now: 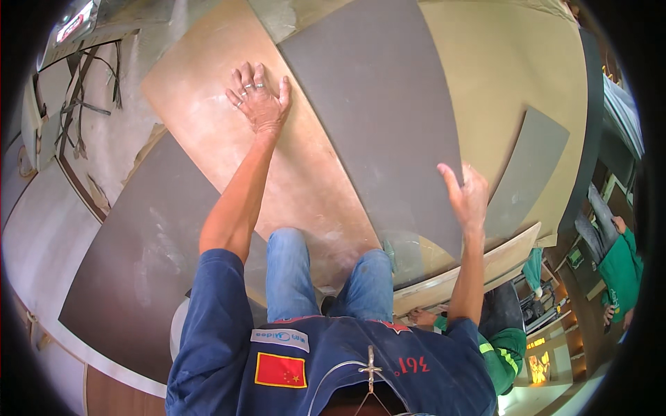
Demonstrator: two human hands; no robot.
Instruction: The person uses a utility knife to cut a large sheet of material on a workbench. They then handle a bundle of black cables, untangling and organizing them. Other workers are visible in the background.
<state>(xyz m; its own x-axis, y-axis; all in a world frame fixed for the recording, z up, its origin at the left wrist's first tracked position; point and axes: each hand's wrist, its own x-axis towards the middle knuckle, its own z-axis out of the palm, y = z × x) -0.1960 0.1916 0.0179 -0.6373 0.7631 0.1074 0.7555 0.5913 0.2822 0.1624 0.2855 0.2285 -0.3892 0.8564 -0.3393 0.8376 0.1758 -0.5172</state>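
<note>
My left hand [261, 104] lies flat with spread fingers, rings on some of them, on a long tan board [305, 173]. The board lies slanted in front of my knees. Beside it on the right is a large grey-brown panel [378, 104] with a curved right edge. At that edge is my right hand [468, 196], its thumb stretched over the panel and its other fingers curled at the rim. Those fingertips are hidden. A smaller grey strip [531, 163] lies just right of this hand on a wide tan sheet [513, 62].
Another dark grey panel [149, 249] lies at the left, partly under the tan board. Black straps [80, 104] hang near the far left. A wooden plank [479, 263] stands edge-on near my right forearm. Co-workers in green [621, 274] are at the right and lower right.
</note>
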